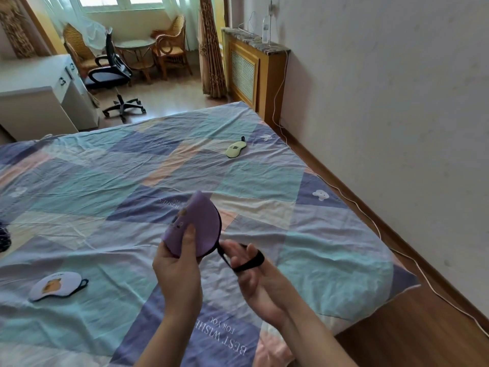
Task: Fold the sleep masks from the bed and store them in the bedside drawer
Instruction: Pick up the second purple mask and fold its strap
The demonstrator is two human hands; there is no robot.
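Purple fabric is my landmark: the purple mask (191, 226), folded in half, held up above the bed (105, 181). Far to its left and lower, the white mask (54, 286) lies flat on the cover, untouched. My left hand (177, 271) is right under the purple mask, thumb pressed on the near face and fingers behind, pinching its lower edge so the fold stands with its long axis running up and away from me. Just right of the mask's bottom corner the black strap (246, 262) trails out, looped around the spread fingers (238, 250) of my right hand (254, 276), which pinch nothing. So the strap runs rightward from the mask to those fingers, and I judge the right hand is the one to wind it round the fold. Beyond the purple mask, up and right, the green mask (236, 149) waits near the bed's far edge.
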